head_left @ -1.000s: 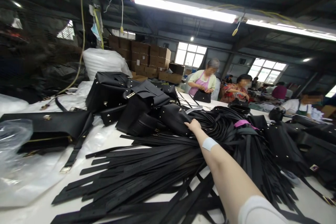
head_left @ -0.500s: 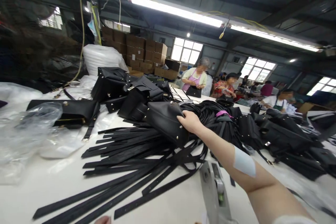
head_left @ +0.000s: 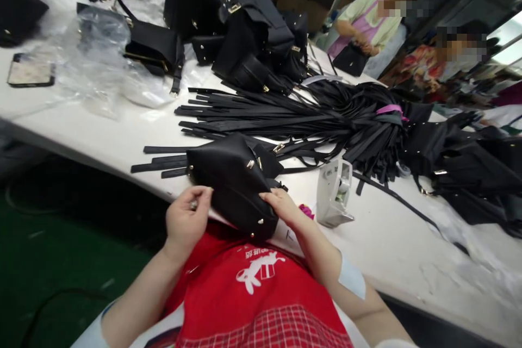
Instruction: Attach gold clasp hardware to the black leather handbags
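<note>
A black bag [head_left: 232, 185] sits at the near edge of the tabletop [head_left: 387, 234], held between both hands. The left hand [head_left: 185, 223] has its fingers [head_left: 199, 193] curled together, pinching the bag's left edge. The right hand [head_left: 281, 206] clasps the bag's right side with its fingers [head_left: 269, 197] laid along it. Just beyond the right fingers stands a white tape dispenser [head_left: 334, 193]. Farther out lies a heap of black straps [head_left: 326, 114]. Well beyond the left fingers lies a phone [head_left: 30, 70].
</note>
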The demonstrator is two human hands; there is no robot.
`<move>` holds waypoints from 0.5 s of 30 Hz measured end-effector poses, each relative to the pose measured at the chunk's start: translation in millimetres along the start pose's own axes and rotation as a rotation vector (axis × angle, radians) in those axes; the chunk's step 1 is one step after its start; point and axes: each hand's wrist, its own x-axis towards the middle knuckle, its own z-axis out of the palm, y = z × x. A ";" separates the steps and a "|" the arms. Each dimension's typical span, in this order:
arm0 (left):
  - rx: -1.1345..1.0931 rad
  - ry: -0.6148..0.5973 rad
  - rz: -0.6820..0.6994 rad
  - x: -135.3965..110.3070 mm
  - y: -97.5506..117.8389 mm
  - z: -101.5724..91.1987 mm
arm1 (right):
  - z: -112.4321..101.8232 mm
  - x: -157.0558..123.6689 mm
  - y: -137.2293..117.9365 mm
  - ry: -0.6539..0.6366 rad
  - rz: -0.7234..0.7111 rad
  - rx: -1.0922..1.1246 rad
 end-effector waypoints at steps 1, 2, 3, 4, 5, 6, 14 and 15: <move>-0.030 -0.096 0.056 -9.9 11.0 3.9 | -1.3 -0.3 2.0 -0.009 -0.007 0.043; -0.056 -0.210 0.122 -18.7 21.1 8.3 | -2.6 -1.0 3.3 -0.016 -0.015 0.080; -0.066 -0.318 0.192 -26.1 29.8 12.9 | -3.4 -2.0 4.0 -0.019 -0.023 0.109; -0.061 -0.418 0.259 -31.9 36.6 17.2 | -3.9 -3.0 4.3 -0.020 -0.032 0.133; -0.038 -0.491 0.318 -36.2 41.3 21.2 | -4.0 -3.9 4.4 -0.018 -0.041 0.153; 0.001 -0.534 0.363 -39.1 44.1 24.6 | -3.8 -4.7 4.4 -0.015 -0.050 0.169; 0.142 -0.585 0.354 -40.7 42.0 35.5 | -2.1 -3.5 7.9 0.006 -0.083 0.219; 0.129 -0.596 0.337 -39.9 42.1 36.3 | -2.1 -3.2 8.3 0.007 -0.085 0.220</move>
